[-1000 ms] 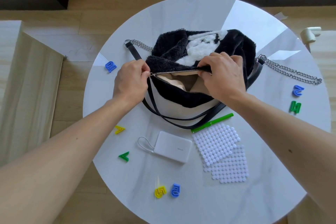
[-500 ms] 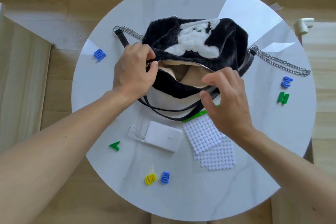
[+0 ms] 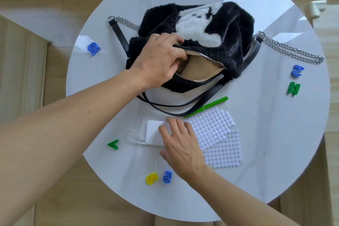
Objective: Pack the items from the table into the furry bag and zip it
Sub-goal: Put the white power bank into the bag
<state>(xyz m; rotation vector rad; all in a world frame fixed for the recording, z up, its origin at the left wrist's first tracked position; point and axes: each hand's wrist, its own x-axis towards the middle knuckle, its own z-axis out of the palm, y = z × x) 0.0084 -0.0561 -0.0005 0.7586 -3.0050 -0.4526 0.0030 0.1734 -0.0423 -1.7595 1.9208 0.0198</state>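
The black and white furry bag (image 3: 229,29) lies at the middle back of the round white table (image 3: 275,134), its zip undone and the beige lining showing. My left hand (image 3: 157,60) pinches the left end of the bag's mouth and holds it apart. My right hand (image 3: 181,145) lies with spread fingers on the right part of the white power bank (image 3: 153,132), which rests flat on the table. A green pen (image 3: 214,103) and white dot sheets (image 3: 218,134) lie just right of that hand.
Plastic number pieces are scattered around: blue (image 3: 94,48) at left, blue (image 3: 297,70) and green (image 3: 293,88) at right, green (image 3: 113,144), yellow (image 3: 151,178) and blue (image 3: 167,176) near the front. The bag's chain (image 3: 293,52) trails right; its black strap (image 3: 183,104) loops toward the pen.
My right hand has left the bag's mouth and come down toward me onto the power bank. My left hand still holds the bag's edge, and the mouth gapes wider.
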